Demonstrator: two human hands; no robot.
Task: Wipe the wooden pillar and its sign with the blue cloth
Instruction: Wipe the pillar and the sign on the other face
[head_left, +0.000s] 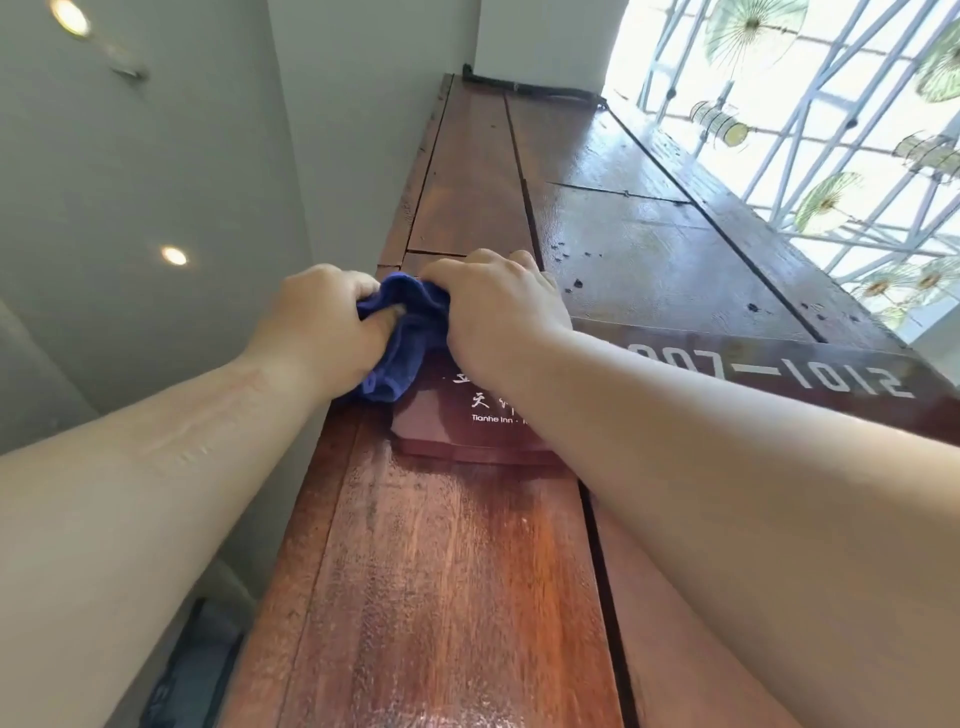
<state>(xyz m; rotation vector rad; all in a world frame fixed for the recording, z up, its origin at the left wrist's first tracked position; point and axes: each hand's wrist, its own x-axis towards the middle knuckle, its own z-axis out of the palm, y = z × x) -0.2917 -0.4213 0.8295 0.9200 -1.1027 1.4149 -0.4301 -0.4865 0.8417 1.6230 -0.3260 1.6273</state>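
The wooden pillar (447, 571) rises straight ahead, seen from below, reddish-brown with vertical plank seams. A dark brown sign (457, 421) with white lettering is fixed to its front face and wraps round to the right face, where numbers (810, 374) show. The blue cloth (405, 338) is bunched against the sign's upper left part. My left hand (322, 322) grips the cloth's left side. My right hand (493, 306) presses on its right side, covering the sign's top edge. My right forearm hides part of the lettering.
A grey-white wall and ceiling with two round lights (174, 255) lie to the left. To the right is a bright glass roof (779, 104) with white framing and hanging green umbrellas. A dark object (197, 670) sits low at the left.
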